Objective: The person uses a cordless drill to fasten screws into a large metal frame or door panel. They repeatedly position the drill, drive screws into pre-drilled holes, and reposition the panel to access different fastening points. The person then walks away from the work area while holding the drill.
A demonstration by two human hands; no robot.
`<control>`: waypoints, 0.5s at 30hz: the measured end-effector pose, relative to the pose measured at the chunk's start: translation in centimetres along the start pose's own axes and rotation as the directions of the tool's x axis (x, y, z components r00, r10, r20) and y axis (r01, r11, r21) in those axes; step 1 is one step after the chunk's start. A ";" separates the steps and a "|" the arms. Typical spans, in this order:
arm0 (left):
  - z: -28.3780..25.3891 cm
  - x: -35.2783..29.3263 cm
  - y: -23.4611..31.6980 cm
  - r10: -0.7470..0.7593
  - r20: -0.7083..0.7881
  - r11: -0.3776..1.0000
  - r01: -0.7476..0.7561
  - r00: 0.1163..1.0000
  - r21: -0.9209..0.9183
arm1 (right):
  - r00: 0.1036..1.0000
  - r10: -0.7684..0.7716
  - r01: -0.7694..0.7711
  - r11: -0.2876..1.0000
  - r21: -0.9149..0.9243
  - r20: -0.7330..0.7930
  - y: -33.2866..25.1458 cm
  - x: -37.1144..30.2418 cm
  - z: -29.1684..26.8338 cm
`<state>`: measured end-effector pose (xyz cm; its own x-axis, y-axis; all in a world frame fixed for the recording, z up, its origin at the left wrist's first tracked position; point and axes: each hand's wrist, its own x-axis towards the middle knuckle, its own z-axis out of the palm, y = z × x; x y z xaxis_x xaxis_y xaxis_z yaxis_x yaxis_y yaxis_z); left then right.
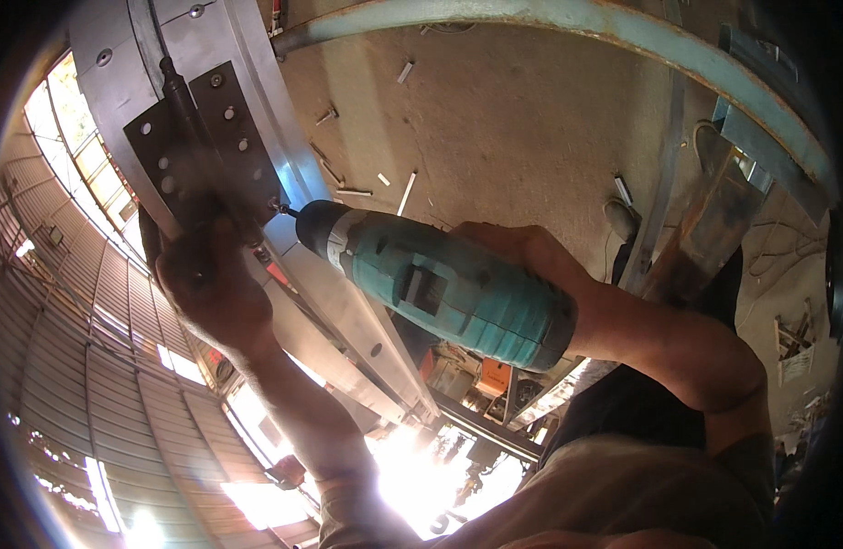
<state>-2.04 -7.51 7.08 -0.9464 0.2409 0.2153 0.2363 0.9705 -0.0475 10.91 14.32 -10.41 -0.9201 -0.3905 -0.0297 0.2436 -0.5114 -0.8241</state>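
Drill [476,306]: teal and black, it lies to the lower right of the hinge [202,151], its body slanting away and its nose [321,224] turned toward the hinge's lower right corner.
Drill weight: rather heavy for one hand, I would judge, since the body is thick; the wrist must carry it and also resist some twisting.
Drill casing: hard and stiff, probably not fragile; dusty or sweaty skin could slide a little on it.
Right grip [518,245]: wrapped about the far side of the drill, well to the right of the hinge; the handle and most fingers are hidden below the body.
Best hold on drill: around the handle, close behind the body, with fingers away from the nose, which may spin.
Bit [291,211]: thin, just beside the hinge's lower right corner; it seems to meet a screw [274,206] there and could slip off if tilted.
Hinge plates: dark, flat, with holes, on the silver panel [124,87]; stiff, I think, with edges possibly sharp.
Left grip [216,274]: at the hinge's lower end, in deep shadow; whether it pinches or only presses, I cannot tell.
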 end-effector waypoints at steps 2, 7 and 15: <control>0.0 0.0 -0.3 0.063 0.008 0.998 -0.063 0.998 0.020 | 1.000 -0.009 0.009 1.000 -0.013 -0.006 0.0 -0.1 0.2; 0.0 0.0 0.3 0.097 -0.001 0.995 -0.097 0.995 0.037 | 1.000 0.029 -0.029 0.999 0.034 0.003 0.0 0.0 0.5; 0.2 -0.1 0.4 -0.058 0.016 0.986 0.060 0.998 -0.153 | 0.992 0.126 -0.128 0.988 0.082 0.026 -1.2 0.2 0.4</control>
<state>-1.91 -7.17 6.80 -0.9618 0.1845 0.2021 0.2104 0.9708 0.1153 10.56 14.55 -9.16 -0.8737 -0.4716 -0.1190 0.3837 -0.5178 -0.7646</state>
